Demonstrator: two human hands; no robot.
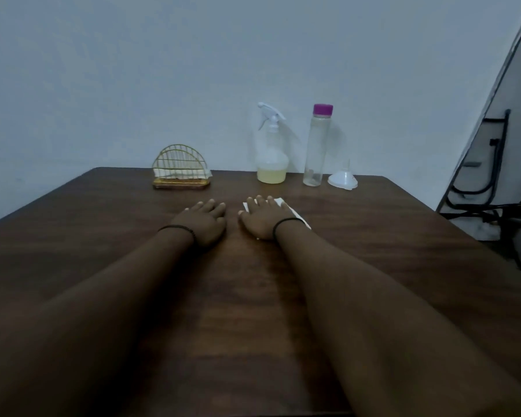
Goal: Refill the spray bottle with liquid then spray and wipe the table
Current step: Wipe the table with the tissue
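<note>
**Both hands flat on table; spray bottle at the far edge**

The spray bottle [271, 145] stands upright near the far edge of the table [103, 236], by the wall. It holds a shallow layer of pale yellow liquid at its base, and its white trigger head is fitted.

Just right of the spray bottle stands a tall clear bottle [315, 145] with a purple cap, upright; any contents cannot be made out. Right of that bottle a white funnel [343, 179] rests mouth-down, spout up. Well left of the spray bottle sits a gold wire napkin holder [179, 171] with white napkins in it.

Nearer than the spray bottle, the right hand [265, 216] lies palm-down with straight fingers, pressing on a white napkin [294, 212] that shows beyond the fingertips and along the hand's right side. The left hand [203, 219] lies just beside it, palm-down on bare wood, fingers relaxed, grasping nothing. Each wrist bears a dark band.
</note>
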